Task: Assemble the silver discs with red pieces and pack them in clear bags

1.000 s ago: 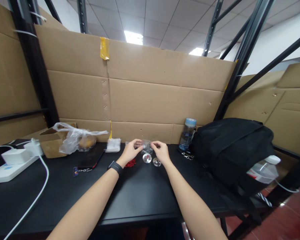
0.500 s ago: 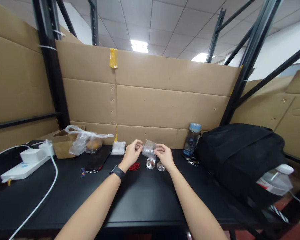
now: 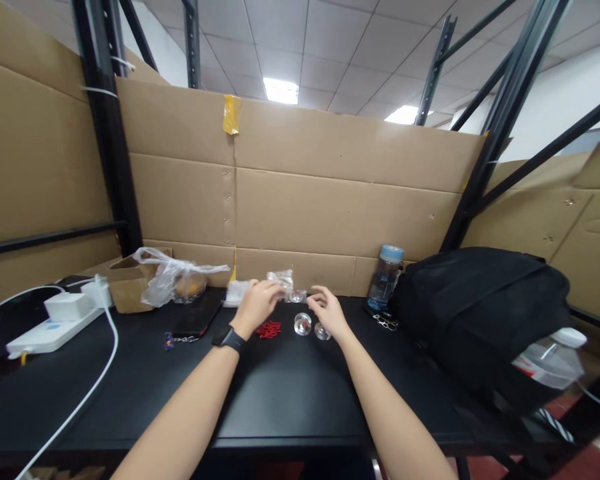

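Note:
My left hand (image 3: 258, 305), with a dark watch on its wrist, is closed on a crinkled clear plastic bag (image 3: 280, 276). Part of the bag shows behind and above the fingers; the exact grip is hidden. A small clear packet piece (image 3: 296, 295) shows just right of those fingertips; whether it belongs to the same bag I cannot tell. My right hand (image 3: 329, 312) is empty, thumb and fingers apart and curved. Below it lies a clear round disc-like piece (image 3: 322, 331), partly covered by the hand. Another clear round piece (image 3: 303, 324) stands to its left. Red small pieces (image 3: 269, 329) lie in a pile beside my left wrist.
White packets (image 3: 236, 293) lie behind my left hand. Left are a black phone-like slab (image 3: 196, 320), a tied plastic bag (image 3: 180, 280) and a white power strip (image 3: 55, 333) with a cable. A water bottle (image 3: 384, 280) and black backpack (image 3: 475, 320) stand right.
The clear bag was stretched between both hands. My right hand has let go of it, and my left hand has drawn it up and to the left, uncovering more red pieces.

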`<state>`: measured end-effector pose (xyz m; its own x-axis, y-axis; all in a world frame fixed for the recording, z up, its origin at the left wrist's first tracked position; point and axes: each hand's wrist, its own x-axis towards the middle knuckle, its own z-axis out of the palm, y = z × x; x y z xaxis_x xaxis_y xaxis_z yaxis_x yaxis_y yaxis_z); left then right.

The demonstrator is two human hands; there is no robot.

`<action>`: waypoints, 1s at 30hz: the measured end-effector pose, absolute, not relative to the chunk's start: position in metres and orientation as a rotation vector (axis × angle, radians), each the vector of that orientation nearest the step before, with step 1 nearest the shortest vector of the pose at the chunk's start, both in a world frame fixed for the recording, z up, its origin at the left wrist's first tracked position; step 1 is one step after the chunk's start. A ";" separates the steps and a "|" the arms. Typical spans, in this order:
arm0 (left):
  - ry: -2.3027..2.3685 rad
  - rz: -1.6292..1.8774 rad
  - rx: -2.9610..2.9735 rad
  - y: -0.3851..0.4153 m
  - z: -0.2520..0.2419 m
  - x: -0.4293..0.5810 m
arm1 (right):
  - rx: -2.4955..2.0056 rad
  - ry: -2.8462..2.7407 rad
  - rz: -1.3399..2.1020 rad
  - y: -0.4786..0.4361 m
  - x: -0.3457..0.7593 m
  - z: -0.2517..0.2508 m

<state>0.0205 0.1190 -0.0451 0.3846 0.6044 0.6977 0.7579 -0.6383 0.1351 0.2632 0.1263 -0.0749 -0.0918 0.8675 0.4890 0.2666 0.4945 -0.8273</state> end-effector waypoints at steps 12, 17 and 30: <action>-2.234 -0.537 -2.324 0.159 -0.084 -0.082 | -1.410 -2.331 0.228 0.122 0.271 -0.084; -2.050 -0.698 -2.320 0.159 -0.077 -0.079 | -1.457 -2.296 0.234 0.122 0.268 -0.084; -1.244 -1.390 -3.048 0.130 -0.064 0.025 | -1.106 -1.954 0.480 0.120 0.266 -0.079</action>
<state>0.0252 0.1295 -0.0641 0.4801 0.7295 0.4872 0.4040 -0.6769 0.6153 0.2665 0.1201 -0.0792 -0.2777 0.8381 0.4695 0.5252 0.5417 -0.6563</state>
